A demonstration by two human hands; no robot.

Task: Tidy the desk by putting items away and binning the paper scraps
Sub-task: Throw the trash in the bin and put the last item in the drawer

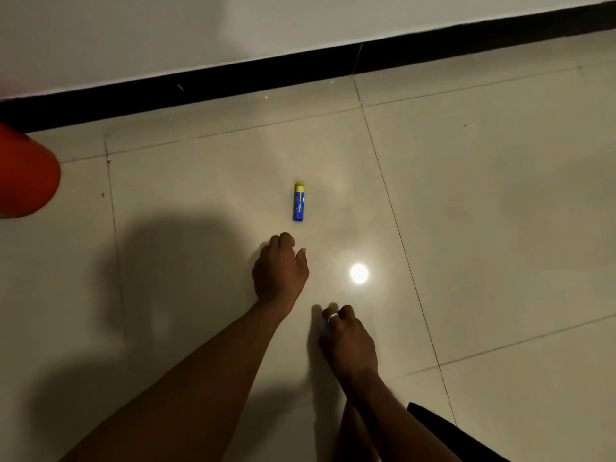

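the glue stick [299,201] is lying on the floor [466,228], the left hand [279,270] hovering just short of it with loosely curled fingers holding nothing. it is looking light, rigid and prone to rolling, so pinching mid-barrel is seeming safest. the right hand [348,338] is curling farther back from the glue stick, around what i cannot tell; a red object [26,175] is sitting well left, blocking nothing.

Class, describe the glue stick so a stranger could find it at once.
From the black skirting board, drop to the pale floor tiles. The glue stick lies flat there, beyond the left hand: a small blue tube with a yellow cap, unlike the large red thing far left.
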